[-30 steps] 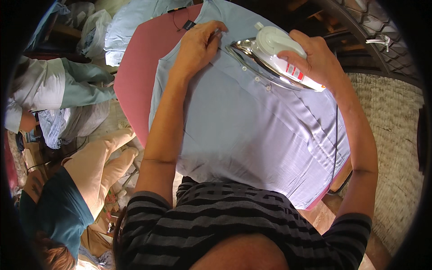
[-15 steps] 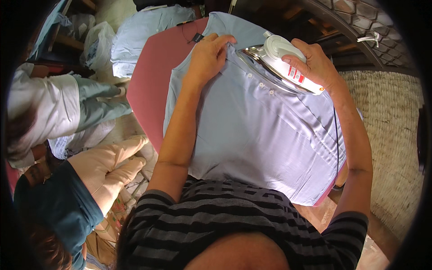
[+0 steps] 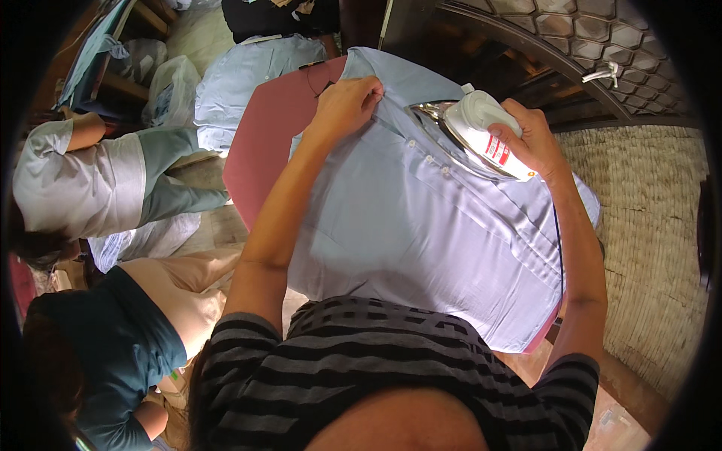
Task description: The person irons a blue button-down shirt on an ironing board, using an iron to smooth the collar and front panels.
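A light blue button-up shirt (image 3: 376, 218) lies spread over a dark pink ironing board (image 3: 263, 128), its button strip running diagonally across the cloth. My right hand (image 3: 532, 139) is wrapped round the handle of a white steam iron (image 3: 475, 124). The iron's shiny soleplate rests on the shirt beside the buttons, tip toward my left hand. Near the top of the shirt, my left hand (image 3: 346, 107) pinches the cloth at the front edge, fingers closed. A dark cord (image 3: 559, 240) trails down past my right forearm.
Another light blue shirt (image 3: 256, 75) lies beyond the board, close to a person in black. Two people stand at left, one in a white top (image 3: 90, 165), one in dark teal (image 3: 113, 346). A clear plastic bag (image 3: 177, 94) sits behind them. A woven mat (image 3: 639, 240) borders the right.
My view has shifted, so the board and shirt sit slightly lower. My left fingers have curled in at the shirt's edge. The iron stays beside the buttons in my right hand.
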Tool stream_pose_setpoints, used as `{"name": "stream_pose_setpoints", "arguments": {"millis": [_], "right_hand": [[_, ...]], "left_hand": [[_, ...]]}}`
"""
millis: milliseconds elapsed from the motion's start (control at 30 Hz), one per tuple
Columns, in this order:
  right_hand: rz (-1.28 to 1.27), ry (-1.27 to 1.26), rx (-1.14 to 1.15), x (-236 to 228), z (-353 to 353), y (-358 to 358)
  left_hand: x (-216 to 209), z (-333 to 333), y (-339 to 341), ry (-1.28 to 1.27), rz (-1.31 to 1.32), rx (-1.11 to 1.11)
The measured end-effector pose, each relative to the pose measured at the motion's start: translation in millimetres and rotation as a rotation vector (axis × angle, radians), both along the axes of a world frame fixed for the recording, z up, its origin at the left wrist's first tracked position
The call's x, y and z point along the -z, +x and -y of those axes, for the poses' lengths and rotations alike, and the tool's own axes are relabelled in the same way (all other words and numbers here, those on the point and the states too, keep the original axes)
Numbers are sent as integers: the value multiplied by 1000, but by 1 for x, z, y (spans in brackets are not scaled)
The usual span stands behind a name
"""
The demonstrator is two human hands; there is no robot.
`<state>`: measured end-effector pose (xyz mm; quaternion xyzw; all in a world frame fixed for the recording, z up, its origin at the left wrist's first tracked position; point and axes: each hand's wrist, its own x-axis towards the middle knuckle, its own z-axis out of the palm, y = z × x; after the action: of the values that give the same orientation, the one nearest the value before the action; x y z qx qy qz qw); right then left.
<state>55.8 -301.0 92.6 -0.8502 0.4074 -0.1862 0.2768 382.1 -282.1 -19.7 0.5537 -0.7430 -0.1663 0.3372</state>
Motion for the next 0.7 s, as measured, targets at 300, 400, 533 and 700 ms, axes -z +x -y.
{"name": "stream_pose_setpoints", "arguments": {"millis": [300, 400, 533, 700], "right_hand": [[-155, 29, -177, -10, 16, 39], [-256, 12, -149, -13, 22, 49], [-233, 86, -106, -13, 29, 58], [-304, 95, -55, -18, 20, 53]], "left_hand": [[2, -7, 4, -33, -79, -29], [-2, -12, 3, 54, -117, -61], [-5, -18, 4, 128, -260, -57], [-3, -21, 5, 3, -231, 3]]}}
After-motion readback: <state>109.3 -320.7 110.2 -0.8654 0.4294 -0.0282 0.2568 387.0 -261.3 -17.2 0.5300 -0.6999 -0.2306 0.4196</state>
